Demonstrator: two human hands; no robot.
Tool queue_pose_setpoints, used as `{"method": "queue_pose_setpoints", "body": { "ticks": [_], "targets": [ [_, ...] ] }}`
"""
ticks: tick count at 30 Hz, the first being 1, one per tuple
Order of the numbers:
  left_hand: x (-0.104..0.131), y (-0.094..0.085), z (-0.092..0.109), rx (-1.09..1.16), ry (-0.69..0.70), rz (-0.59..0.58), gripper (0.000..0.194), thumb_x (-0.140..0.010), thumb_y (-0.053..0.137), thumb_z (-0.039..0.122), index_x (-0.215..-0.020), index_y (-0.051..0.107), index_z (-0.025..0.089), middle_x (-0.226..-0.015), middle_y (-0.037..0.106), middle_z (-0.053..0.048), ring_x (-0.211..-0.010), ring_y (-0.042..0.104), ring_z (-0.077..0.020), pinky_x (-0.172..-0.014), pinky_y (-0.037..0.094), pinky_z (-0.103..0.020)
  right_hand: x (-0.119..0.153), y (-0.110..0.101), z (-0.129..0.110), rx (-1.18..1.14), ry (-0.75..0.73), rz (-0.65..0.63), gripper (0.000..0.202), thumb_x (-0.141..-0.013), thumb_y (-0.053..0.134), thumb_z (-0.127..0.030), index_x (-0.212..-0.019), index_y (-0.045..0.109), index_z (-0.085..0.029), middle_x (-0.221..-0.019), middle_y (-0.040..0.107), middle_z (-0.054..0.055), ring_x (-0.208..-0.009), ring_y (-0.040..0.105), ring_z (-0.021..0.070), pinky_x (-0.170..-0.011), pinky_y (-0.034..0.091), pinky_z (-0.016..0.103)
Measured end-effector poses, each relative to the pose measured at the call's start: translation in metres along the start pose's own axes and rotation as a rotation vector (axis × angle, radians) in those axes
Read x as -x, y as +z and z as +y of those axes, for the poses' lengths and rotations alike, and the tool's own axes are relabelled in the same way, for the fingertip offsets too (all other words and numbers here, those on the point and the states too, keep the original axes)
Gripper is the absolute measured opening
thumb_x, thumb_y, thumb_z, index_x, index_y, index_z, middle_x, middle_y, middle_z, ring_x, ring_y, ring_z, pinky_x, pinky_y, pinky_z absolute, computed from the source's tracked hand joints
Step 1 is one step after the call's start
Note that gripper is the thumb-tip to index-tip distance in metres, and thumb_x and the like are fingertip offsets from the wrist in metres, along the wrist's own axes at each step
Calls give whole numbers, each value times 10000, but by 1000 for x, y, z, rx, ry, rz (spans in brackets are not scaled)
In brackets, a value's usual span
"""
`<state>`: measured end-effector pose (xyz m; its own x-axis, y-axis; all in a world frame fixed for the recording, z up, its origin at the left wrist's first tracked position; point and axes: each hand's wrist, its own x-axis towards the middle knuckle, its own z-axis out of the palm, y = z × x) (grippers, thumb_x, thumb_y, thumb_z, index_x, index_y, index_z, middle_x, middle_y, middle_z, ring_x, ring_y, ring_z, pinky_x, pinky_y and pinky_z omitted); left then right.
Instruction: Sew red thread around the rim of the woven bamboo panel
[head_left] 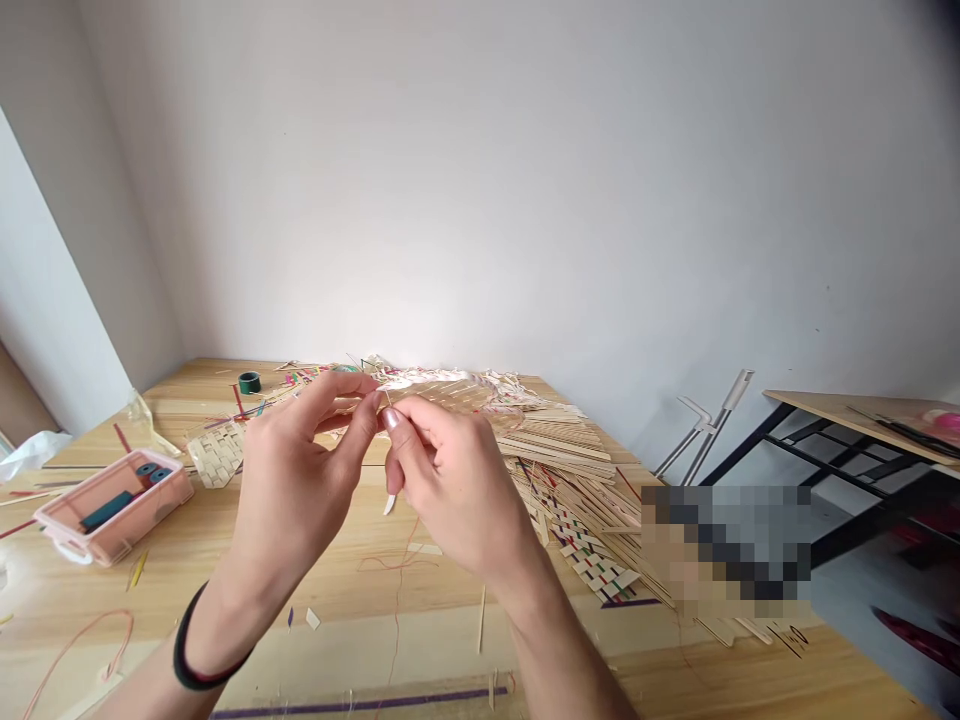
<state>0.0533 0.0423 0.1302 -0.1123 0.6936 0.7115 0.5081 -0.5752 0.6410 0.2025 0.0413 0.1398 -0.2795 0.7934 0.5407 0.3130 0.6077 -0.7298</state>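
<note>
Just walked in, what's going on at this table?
A person's left hand and right hand meet above the wooden table, thumbs and forefingers pinched at a thin piece too small to identify. A white sliver pokes out below the right hand. Reddish thread lies on the table beneath. Pale strips and a woven piece lie to the right; a pink box holding blue spools stands to the left.

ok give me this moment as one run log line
left hand: pinching; right hand: pinching, close beside; grip: contents unclear; pink box: on table
</note>
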Motion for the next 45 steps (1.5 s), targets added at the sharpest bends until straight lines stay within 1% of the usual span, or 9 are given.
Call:
{"method": "queue_pose_setpoints", "body": {
  "ticks": [6,14,23,26,29,33,37,40,45],
  "targets": [
    [3,0,-4,-114,75,64,121,-984,664,348,-997,738,253,-930,817,29,-850,784,-172,-737,556,-265,2,12,-2,-87,47,47,356,-1099,447,-331,-784,539,-194,-591,597,-31,-493,535,86,-532,392,232],
    [2,-2,-2,-350,369,138,143,-1020,611,248,-982,746,226,-871,809,21,-512,605,-90,-562,431,-256,0,18,0,-150,37,133,379,-1094,469,-365,-758,515,-195,-604,589,-19,-503,527,85,-492,378,226],
    [-2,0,-10,-401,597,259,94,-987,656,130,-1035,706,194,-962,806,-1,-823,757,-129,-744,535,-227,2,17,-4,-240,57,98,323,-1076,503,-382,-834,581,-183,-742,711,22,-655,705,134,-581,526,221],
    [-4,-1,-12,-402,629,232,113,-973,673,103,-1046,710,180,-994,806,-17,-915,775,-146,-821,559,-227,4,13,-6,-130,15,129,317,-1089,471,-338,-853,611,-179,-757,708,21,-647,678,127,-597,506,236],
    [-6,-2,-15,-413,657,188,134,-964,683,93,-1060,710,182,-1009,805,-26,-988,780,-178,-859,582,-253,9,0,-11,173,-33,146,312,-1086,490,-296,-857,664,-175,-685,660,3,-561,570,116,-572,426,269],
    [-8,-1,-15,-407,695,131,122,-966,679,87,-1055,700,167,-1012,798,-43,-978,773,-182,-865,596,-269,13,-21,-13,418,-141,369,219,-1055,580,-231,-898,721,-172,-808,697,22,-707,593,144,-689,446,301],
    [-6,3,-11,-392,725,80,105,-975,672,90,-1048,692,163,-1006,793,-39,-957,760,-166,-885,593,-264,6,-26,-4,302,-150,337,115,-1011,678,-232,-952,769,-193,-998,702,39,-980,646,185,-883,500,331],
    [-5,4,-11,-372,731,48,108,-974,675,90,-1051,696,163,-1009,789,-36,-973,755,-169,-897,588,-268,0,-22,2,150,-117,277,105,-1000,698,-222,-924,767,-204,-973,692,18,-958,653,161,-877,509,315],
    [-8,0,-12,-326,717,-33,70,-1001,638,116,-1025,687,159,-980,776,-40,-944,741,-170,-877,581,-278,-1,-23,9,-93,-163,369,155,-1027,655,-265,-887,668,-200,-959,660,18,-959,659,153,-930,524,325]
  ]
}}
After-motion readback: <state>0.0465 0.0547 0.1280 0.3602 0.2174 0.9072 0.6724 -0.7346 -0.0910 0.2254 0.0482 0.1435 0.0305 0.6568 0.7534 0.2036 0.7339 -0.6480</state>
